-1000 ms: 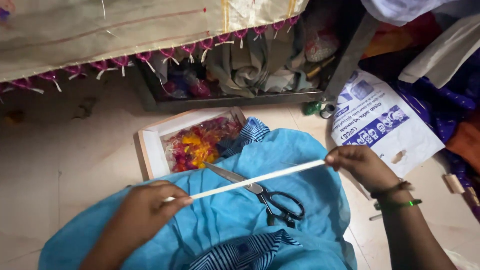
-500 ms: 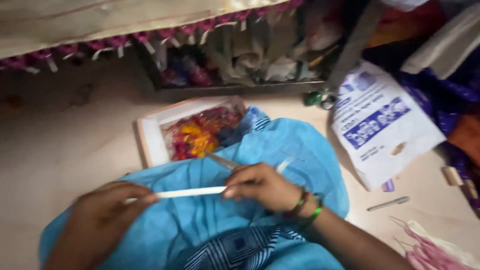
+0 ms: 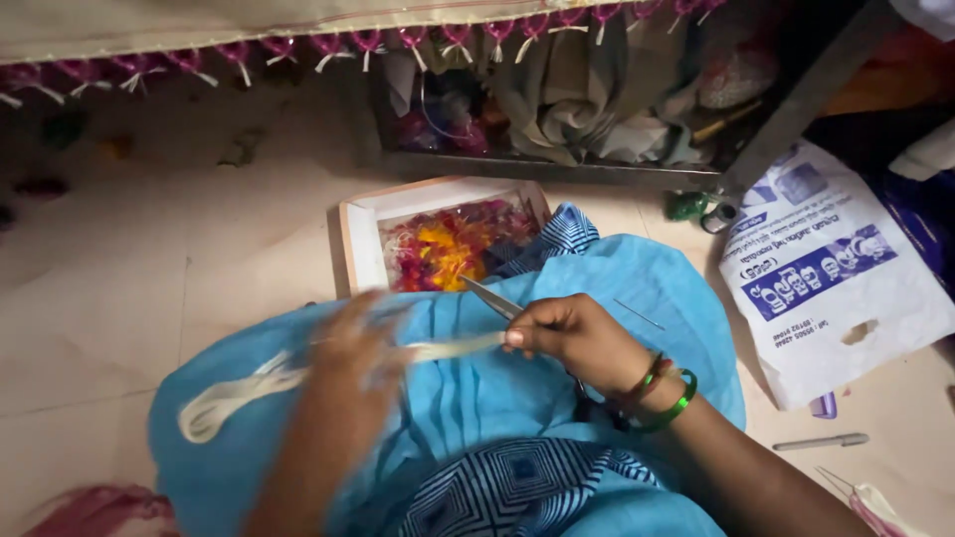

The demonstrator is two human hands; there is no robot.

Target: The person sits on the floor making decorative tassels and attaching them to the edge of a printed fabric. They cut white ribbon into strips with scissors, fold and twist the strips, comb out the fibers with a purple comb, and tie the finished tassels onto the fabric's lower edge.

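Seated on the floor, the person has a blue cloth [image 3: 637, 298] spread over the lap. The right hand [image 3: 572, 333] is closed in a pinch, thumb & forefinger shut on one end of a pale white strip [image 3: 453, 348], prob. elastic or tape. The strip runs left across the cloth to the left hand [image 3: 363, 348], which is motion-blurred; can't tell whether its fingers are open or closed, though the strip passes through or under it. Past that hand the strip trails into a loose loop [image 3: 224, 403] lying on the cloth near its left edge. Scissors [image 3: 492, 296] lie on the cloth just behind the right hand, blades toward a white tray [image 3: 360, 249] of bright scraps.

Step in hand, by the look of it: drawing the strip taut between both hands, w/ cutting not yet begun. Next move calls for steady tension and a free hand for the scissors.
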